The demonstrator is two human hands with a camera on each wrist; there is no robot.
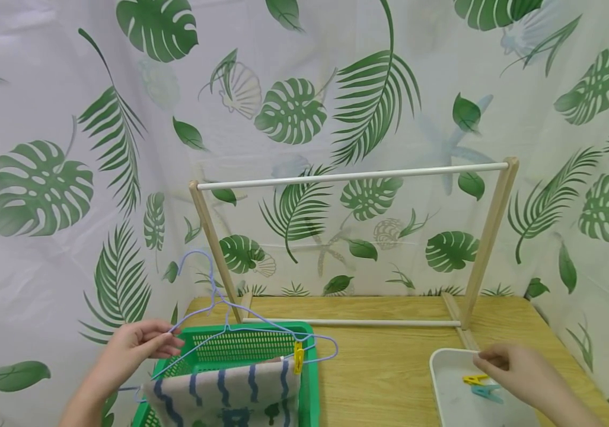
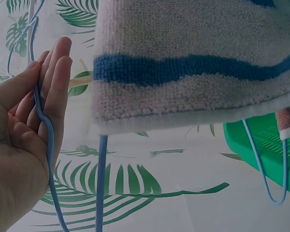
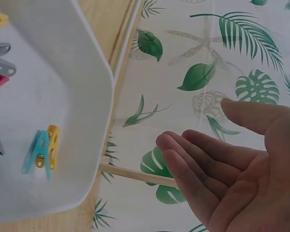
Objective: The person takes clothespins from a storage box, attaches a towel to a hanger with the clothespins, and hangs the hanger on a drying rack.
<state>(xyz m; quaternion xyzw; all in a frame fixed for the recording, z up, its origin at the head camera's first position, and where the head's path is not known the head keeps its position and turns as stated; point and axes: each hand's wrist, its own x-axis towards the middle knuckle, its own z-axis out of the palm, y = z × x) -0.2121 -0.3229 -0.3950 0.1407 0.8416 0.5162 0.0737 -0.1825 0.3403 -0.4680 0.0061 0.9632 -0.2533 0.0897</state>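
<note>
My left hand (image 1: 136, 344) pinches the left arm of a blue wire hanger (image 1: 196, 252) between thumb and fingers. In the left wrist view the hanger's wire (image 2: 50, 145) runs across the palm. A light towel (image 1: 224, 394) with wavy blue stripes hangs from it, with a yellow clothespin (image 1: 298, 357) at its right top corner. My right hand (image 1: 520, 373) is over the white tray (image 1: 445, 385), fingers loosely bent; the right wrist view shows nothing between thumb and fingers. Near it in the tray lie a yellow clothespin (image 1: 475, 379) and a teal clothespin (image 1: 487, 392).
Behind the towel stands a green basket (image 1: 312, 385). A reddish-brown cloth (image 2: 289, 121) shows beside the towel. A wooden rack (image 1: 488, 237) with a white top bar (image 1: 352, 176) stands farther back on the table (image 1: 373, 367). More clothespins (image 3: 0, 65) lie in the tray.
</note>
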